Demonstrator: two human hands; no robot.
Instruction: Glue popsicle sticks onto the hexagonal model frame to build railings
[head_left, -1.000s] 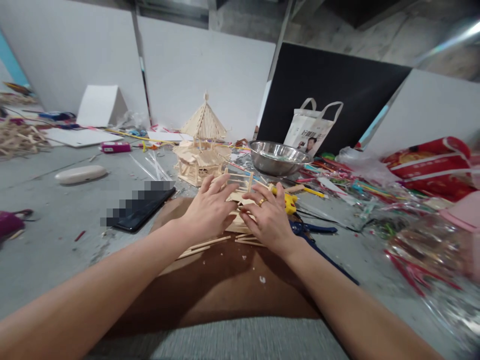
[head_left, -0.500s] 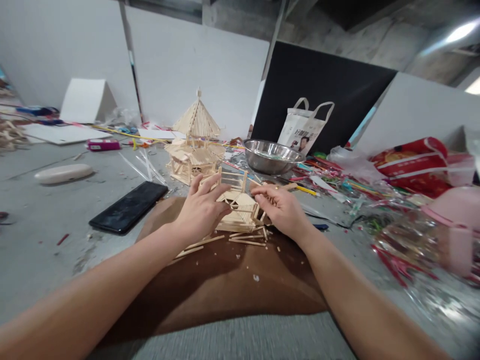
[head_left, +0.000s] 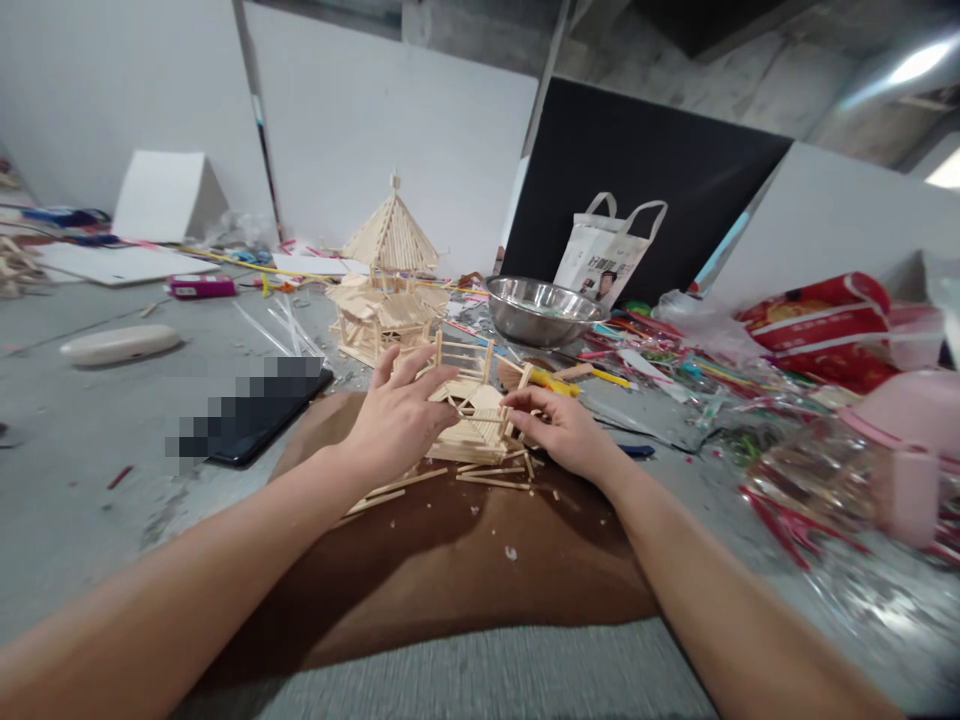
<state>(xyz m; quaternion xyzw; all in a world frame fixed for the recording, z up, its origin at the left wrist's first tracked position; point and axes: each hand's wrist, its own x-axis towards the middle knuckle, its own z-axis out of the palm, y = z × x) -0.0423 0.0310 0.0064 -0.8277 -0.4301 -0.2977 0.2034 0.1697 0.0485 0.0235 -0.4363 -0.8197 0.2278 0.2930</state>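
A small structure of thin wooden sticks (head_left: 471,443) stands in front of me on a brown sheet (head_left: 480,580), with upright posts and crossbars. My left hand (head_left: 401,408) is at its left side, thumb and finger pinched at the end of a thin horizontal wooden stick (head_left: 481,419); the other fingers are raised. On the right, my right hand (head_left: 559,428) pinches the stick's other end, beside a short upright post. The fingertips partly hide both ends. Loose wooden sticks (head_left: 495,482) lie on the sheet just before the structure.
Behind stands a taller stick pavilion (head_left: 394,240) with a pointed roof. A phone (head_left: 262,415) lies at left; a metal bowl (head_left: 544,312) and white bag (head_left: 609,250) stand behind. A yellow object (head_left: 553,382) lies near my right hand. Plastic scraps and a pink-lidded container (head_left: 904,450) crowd the right.
My right hand has moved slightly left and down, and its fingertips now close at the stick's right end. The yellow object behind it has come into view. My left hand stays nearly still.
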